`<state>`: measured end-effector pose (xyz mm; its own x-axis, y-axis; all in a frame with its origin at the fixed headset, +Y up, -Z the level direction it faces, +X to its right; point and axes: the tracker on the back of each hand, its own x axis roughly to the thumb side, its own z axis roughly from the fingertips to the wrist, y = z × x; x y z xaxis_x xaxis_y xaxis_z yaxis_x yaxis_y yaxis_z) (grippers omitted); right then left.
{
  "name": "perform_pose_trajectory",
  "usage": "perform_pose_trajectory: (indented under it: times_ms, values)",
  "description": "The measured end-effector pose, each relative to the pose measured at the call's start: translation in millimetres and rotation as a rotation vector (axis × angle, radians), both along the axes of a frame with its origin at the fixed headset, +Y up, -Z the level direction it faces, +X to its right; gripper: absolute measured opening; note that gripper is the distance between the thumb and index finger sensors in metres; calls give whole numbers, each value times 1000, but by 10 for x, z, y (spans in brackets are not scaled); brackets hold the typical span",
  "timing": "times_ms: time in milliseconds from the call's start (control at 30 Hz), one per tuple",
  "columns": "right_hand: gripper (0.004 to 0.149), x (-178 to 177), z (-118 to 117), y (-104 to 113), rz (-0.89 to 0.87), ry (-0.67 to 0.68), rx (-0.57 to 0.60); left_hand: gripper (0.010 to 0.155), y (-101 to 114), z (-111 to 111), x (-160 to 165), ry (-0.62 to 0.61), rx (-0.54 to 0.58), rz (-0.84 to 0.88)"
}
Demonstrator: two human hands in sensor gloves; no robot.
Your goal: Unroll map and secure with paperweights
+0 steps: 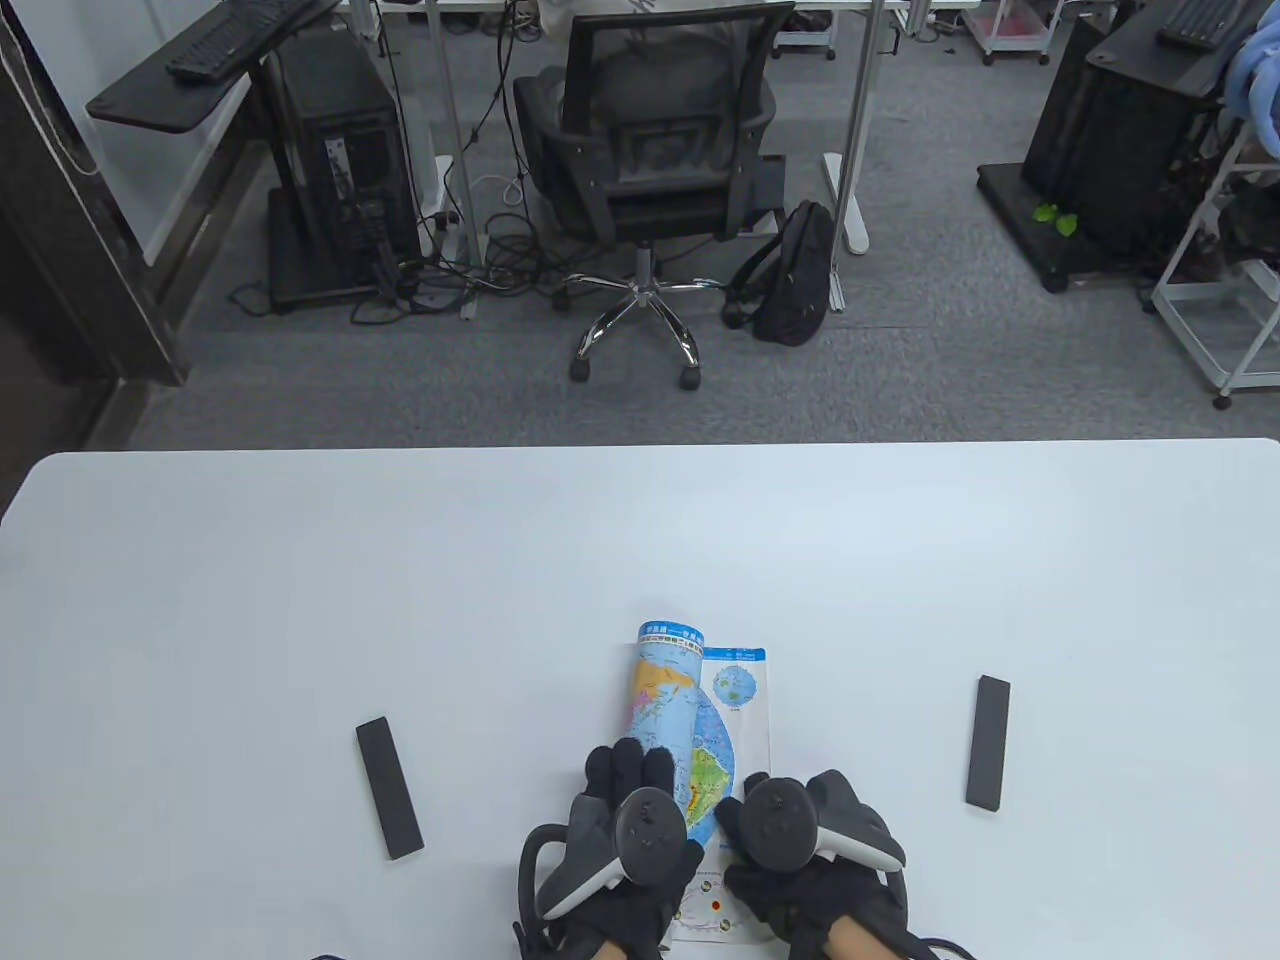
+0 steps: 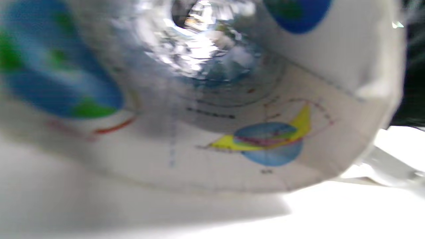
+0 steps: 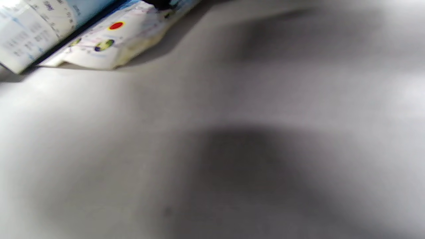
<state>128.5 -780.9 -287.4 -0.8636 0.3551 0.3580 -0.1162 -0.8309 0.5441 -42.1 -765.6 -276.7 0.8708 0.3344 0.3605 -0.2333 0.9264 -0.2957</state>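
Note:
A colourful world map [image 1: 700,700] lies near the table's front edge, mostly rolled, with a narrow strip spread flat on its right side. My left hand [image 1: 625,810] rests on top of the roll's near end. The left wrist view looks into the roll's open end [image 2: 206,99]. My right hand [image 1: 800,840] presses on the flat strip's near part. The map's near corner shows in the right wrist view [image 3: 99,43]. One black bar paperweight [image 1: 389,786] lies left of the map, another [image 1: 988,741] lies to the right. Neither hand touches them.
The white table [image 1: 300,600] stretches wide around the map. Beyond its far edge stand an office chair [image 1: 650,150], a backpack [image 1: 795,270] and desks with computers.

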Motion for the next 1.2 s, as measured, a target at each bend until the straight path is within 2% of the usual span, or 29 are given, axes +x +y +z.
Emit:
perform_pose_trajectory:
  times_ms: [100, 167, 333, 500, 833, 967, 1200]
  values:
    - [58, 0, -7, 6, -13, -11, 9, 66, 60, 1, 69, -111, 111, -63]
    - [58, -6, -6, 5, -11, -9, 10, 60, 82, 15, 96, -140, 136, -102]
    - [57, -14, -6, 12, -18, -8, 20, 59, 88, 24, 132, -154, 133, -174]
    - [55, 1, -21, 28, -23, -23, 26, 63, 115, 33, 89, -125, 73, -191]
    - [54, 147, -85, 92, 9, -110, 3, 71, 241, 72, -134, 23, 50, -98]
    - [54, 243, -116, 113, 24, -158, -3, 73, 235, 55, -205, 71, 51, -53]
    - [54, 419, -171, 144, 26, -241, -17, 80, 159, 14, -261, 126, -23, -94]
